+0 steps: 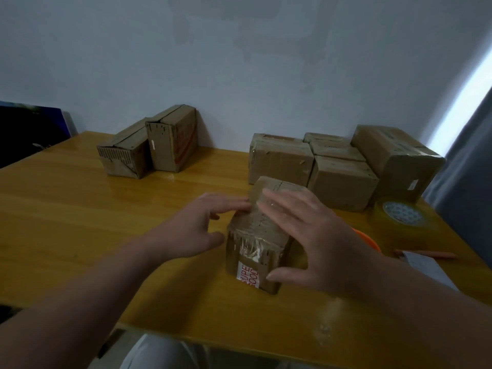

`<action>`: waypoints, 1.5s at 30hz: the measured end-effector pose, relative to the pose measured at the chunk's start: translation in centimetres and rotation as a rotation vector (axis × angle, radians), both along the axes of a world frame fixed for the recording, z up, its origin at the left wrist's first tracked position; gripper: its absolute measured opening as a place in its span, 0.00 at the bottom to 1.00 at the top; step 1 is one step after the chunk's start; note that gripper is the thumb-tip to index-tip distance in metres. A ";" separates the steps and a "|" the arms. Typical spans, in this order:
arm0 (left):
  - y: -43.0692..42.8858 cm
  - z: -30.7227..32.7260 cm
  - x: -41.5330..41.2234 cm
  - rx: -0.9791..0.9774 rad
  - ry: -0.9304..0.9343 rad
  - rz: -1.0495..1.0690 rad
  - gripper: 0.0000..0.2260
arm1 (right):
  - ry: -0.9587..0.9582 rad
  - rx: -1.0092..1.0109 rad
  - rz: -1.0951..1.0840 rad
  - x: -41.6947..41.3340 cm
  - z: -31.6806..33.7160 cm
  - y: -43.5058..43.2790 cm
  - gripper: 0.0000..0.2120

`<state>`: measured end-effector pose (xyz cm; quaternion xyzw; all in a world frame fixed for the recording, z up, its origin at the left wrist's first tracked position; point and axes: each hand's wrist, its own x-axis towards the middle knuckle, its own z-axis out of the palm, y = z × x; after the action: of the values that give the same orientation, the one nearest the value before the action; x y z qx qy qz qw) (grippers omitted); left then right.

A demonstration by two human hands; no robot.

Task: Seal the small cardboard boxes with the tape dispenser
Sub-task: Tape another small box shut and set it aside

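You appear to smooth tape (251, 247) on the box (262, 265) on the table (80, 209), left hand (191, 227) and right hand (314, 235) laid on it, fingers (277, 206) spread; next, fetch the roll (402, 217) right of the box.

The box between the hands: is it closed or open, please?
Closed: the box has its flaps down, with clear tape over the top and front.

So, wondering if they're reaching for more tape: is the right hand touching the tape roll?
Apart. The head view shows bare table between the right hand, spread over the front box, and the tape roll near the table's right edge.
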<state>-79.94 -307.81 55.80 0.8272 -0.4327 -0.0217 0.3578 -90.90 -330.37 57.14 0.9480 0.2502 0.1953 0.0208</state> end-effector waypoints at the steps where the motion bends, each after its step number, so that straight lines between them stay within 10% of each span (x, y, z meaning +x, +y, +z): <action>1: -0.2 0.1 0.3 0.063 -0.012 -0.023 0.35 | 0.017 -0.089 0.000 0.2 0.3 0.2 0.45; 21: -0.5 -0.7 1.5 0.214 -0.025 -0.050 0.41 | -0.156 -0.891 -0.072 1.1 -2.8 2.8 0.46; 45: -0.7 -0.4 0.7 0.259 -0.043 -0.016 0.43 | -0.057 -0.626 -0.002 -0.6 -2.8 1.7 0.47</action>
<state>-79.28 -308.54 55.45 0.8632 -0.4405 -0.0627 0.2385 -91.51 -328.68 54.30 0.8899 0.2967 0.1354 0.3188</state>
